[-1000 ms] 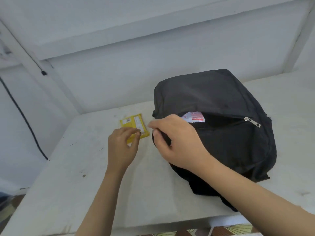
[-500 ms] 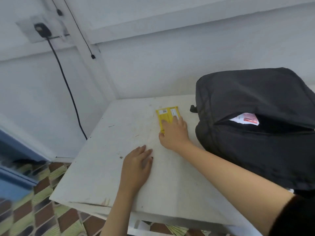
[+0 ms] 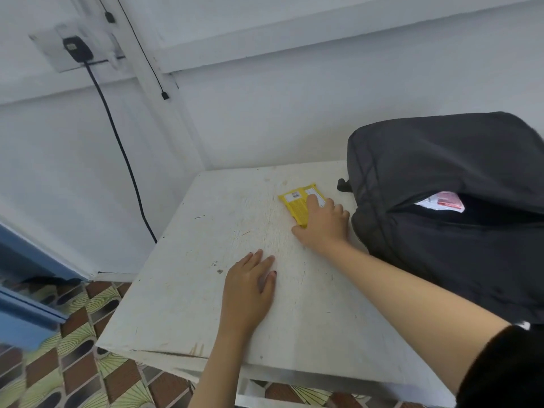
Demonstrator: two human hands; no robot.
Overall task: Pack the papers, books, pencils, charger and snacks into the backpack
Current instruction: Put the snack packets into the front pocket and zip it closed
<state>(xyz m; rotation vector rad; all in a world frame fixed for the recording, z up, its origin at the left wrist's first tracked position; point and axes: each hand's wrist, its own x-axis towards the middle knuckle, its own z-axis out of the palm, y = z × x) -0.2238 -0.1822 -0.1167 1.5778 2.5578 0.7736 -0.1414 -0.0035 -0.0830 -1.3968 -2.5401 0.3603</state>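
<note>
Snack packet under right hand: yellow, white label patches. Backpack just right of that hand: black; pouch in its opening red and white. Table under left hand: scuffed white; floor tiles below-left: brown, yellow-green fan pattern.

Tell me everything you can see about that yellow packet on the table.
The yellow packet is a flat, oblong wrapper, seemingly glossy plastic, with white label patches and small print at its far end, too small to read. It lies flat on the white table, slightly angled, just left of the black backpack without touching it. The right hand covers its near half: fingers rest on top, thumb at the near corner. Whether the hand is pinching it is unclear.
</note>
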